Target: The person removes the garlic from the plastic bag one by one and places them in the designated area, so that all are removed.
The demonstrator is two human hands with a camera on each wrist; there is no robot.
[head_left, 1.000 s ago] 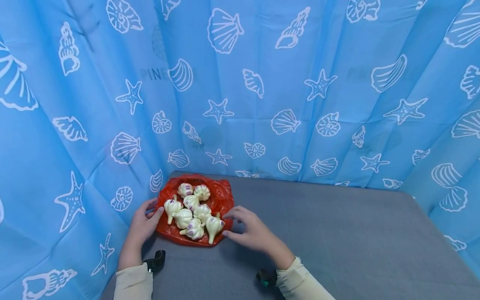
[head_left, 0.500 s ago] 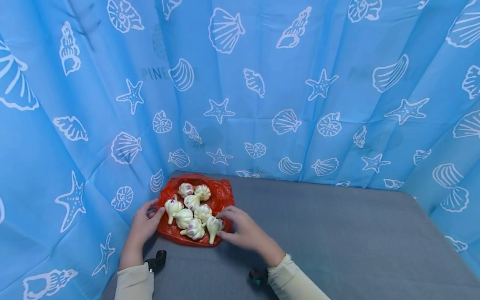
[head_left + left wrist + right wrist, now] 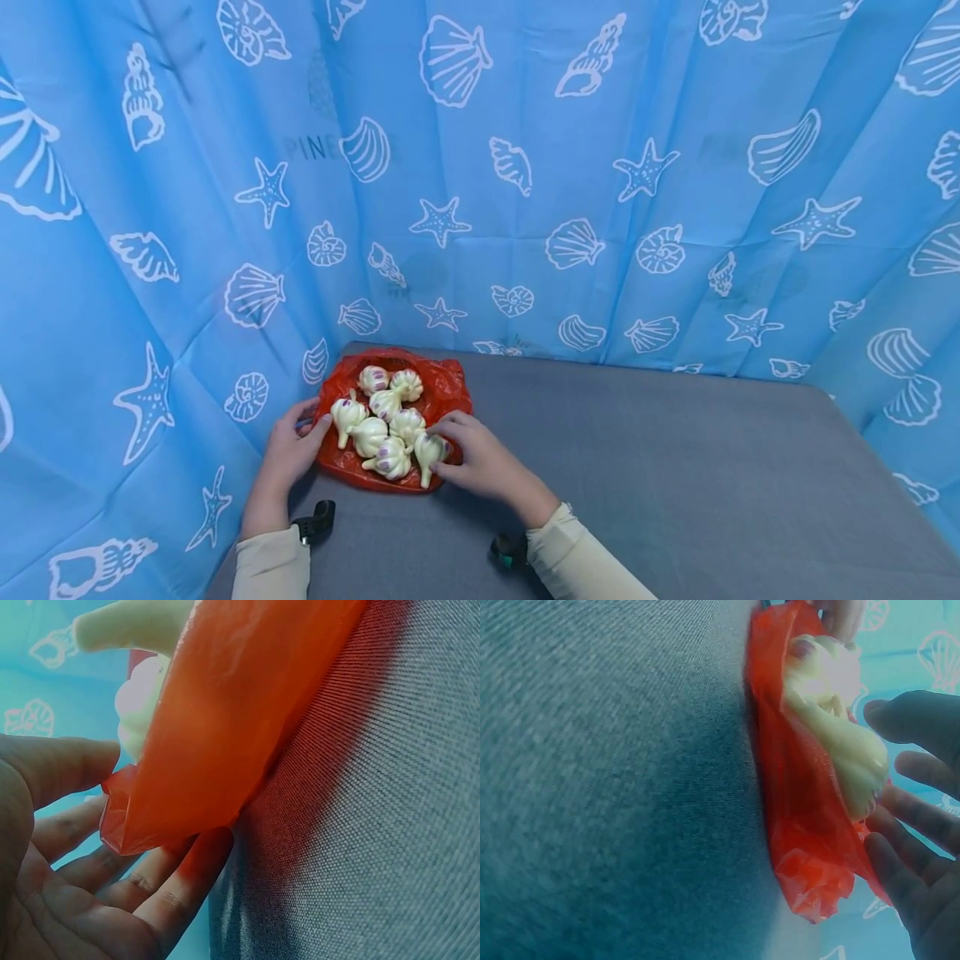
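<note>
Our open left hand (image 3: 288, 454) and right hand (image 3: 480, 458) flank a thin, slippery red bag (image 3: 442, 392) of light garlic bulbs (image 3: 386, 433); we'd lift from underneath.

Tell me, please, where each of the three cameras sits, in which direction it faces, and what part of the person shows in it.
Head: on the person's head, facing forward and down at the grey table, the red bag of garlic and the blue curtain; both hands and sleeves show.
Left wrist: low at the table, facing the bag's edge; the left hand shows, fingers partly under the bag.
Right wrist: low at the table, facing the bag and one garlic bulb; the right hand shows.
All views share the red bag.
</note>
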